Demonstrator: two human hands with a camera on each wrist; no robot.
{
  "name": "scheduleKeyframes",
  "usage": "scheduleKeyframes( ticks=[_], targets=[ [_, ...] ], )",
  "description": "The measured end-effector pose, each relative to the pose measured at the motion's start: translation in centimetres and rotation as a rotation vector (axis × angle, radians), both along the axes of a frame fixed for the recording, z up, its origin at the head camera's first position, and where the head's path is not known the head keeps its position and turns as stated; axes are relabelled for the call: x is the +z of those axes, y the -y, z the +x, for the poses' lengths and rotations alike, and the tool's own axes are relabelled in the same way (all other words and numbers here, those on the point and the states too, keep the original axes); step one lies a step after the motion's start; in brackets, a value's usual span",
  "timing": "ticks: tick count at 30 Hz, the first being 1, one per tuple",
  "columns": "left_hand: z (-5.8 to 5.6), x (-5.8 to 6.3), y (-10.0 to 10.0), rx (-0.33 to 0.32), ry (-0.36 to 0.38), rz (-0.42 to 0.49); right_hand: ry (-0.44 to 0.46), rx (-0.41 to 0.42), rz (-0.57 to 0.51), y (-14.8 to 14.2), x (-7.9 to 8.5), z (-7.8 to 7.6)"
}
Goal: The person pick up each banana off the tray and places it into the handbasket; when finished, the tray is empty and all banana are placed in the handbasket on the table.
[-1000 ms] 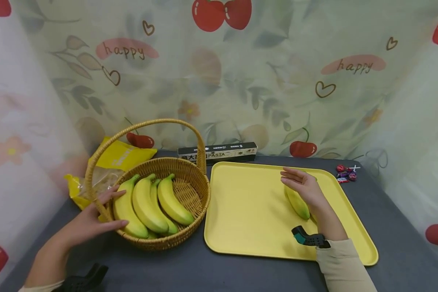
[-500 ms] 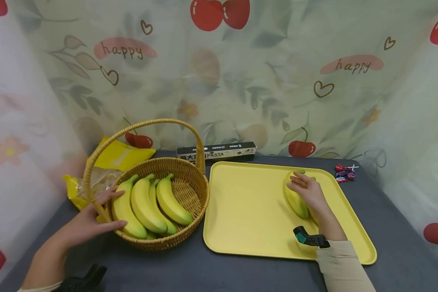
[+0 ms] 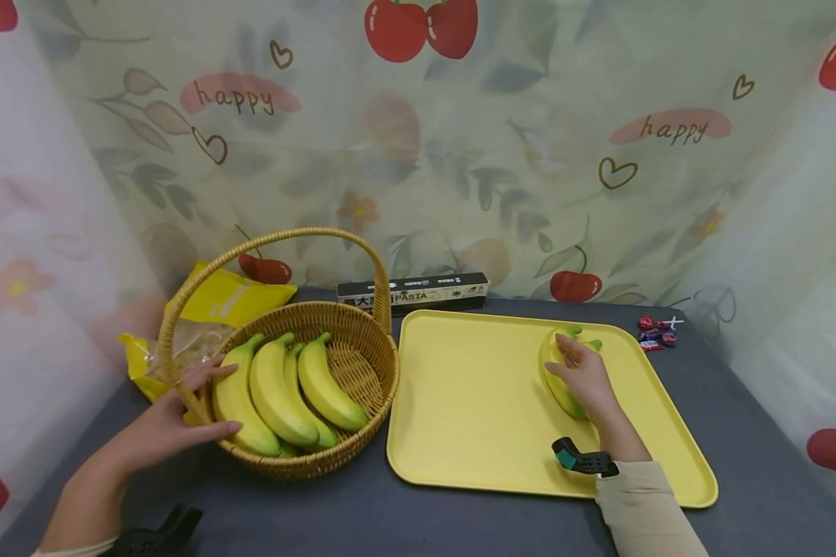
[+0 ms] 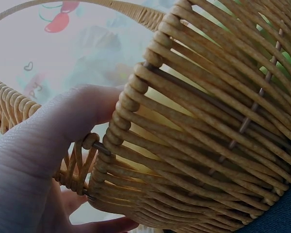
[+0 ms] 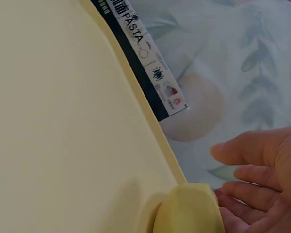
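Note:
In the head view my left hand [image 3: 170, 422] grips the rim of a wicker basket [image 3: 383, 391] beside the foot of its tall handle. The left wrist view shows the thumb [image 4: 94, 104] over the woven rim and the other fingers outside it. Several yellow bananas [image 3: 275, 391] with green tips lie in the basket. Over the right part of a yellow tray [image 3: 474, 402] is my right hand [image 3: 587, 379], above two bananas [image 3: 553, 387] it partly hides. In the right wrist view its thumb and fingers stand apart, fingertips right beside a banana [image 5: 191, 211].
Behind the tray lies a black and white pasta box [image 3: 453, 292]. A yellow bag [image 3: 240, 298] leans behind the basket. Several wrapped lollipops [image 3: 658, 333] sit off the tray's far right corner. A patterned curtain [image 3: 446, 155] encloses the grey table [image 3: 460, 526].
My right hand has lowered toward the bananas on the tray and drawn slightly left, its fingers now bent over them. The left hand and the basket have stayed put.

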State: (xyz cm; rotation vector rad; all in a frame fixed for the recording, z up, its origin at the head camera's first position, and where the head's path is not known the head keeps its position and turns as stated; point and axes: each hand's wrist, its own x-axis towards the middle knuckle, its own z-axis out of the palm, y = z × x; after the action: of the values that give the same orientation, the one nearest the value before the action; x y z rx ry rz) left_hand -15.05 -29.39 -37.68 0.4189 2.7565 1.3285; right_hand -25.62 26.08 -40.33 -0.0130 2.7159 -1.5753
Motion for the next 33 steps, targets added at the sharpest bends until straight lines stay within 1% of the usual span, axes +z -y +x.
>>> scheduleKeyframes(
  ticks=[7, 12, 14, 18, 21, 24, 29, 33],
  targets=[
    [0.0, -0.1, 0.1, -0.004, 0.004, -0.018, -0.012, 0.005, 0.048, 0.4, -0.4, -0.1],
    [0.0, -0.2, 0.2, -0.002, 0.014, -0.021, -0.02, 0.069, 0.079, 0.5, -0.8, -0.3],
    [0.0, -0.2, 0.2, -0.001, 0.019, -0.02, -0.036, 0.105, 0.067, 0.5, -1.0, -0.3],
    [-0.1, -0.2, 0.2, 0.0, 0.021, -0.018, -0.076, 0.147, 0.029, 0.7, -1.3, -0.2],
    [-0.1, -0.2, 0.1, -0.003, 0.013, -0.02, -0.093, 0.147, 0.025, 0.7, -1.3, 0.0],
    [-0.2, -0.2, 0.1, -0.006, 0.009, -0.02, -0.099, 0.136, 0.055, 0.7, -1.3, 0.0],
    [-0.1, -0.2, 0.1, -0.008, 0.011, -0.021, -0.088, 0.137, 0.103, 0.7, -1.5, -0.1],
    [-0.1, -0.3, 0.2, -0.009, 0.009, -0.026, -0.058, 0.14, 0.123, 0.8, -1.5, -0.2]
  ],
)
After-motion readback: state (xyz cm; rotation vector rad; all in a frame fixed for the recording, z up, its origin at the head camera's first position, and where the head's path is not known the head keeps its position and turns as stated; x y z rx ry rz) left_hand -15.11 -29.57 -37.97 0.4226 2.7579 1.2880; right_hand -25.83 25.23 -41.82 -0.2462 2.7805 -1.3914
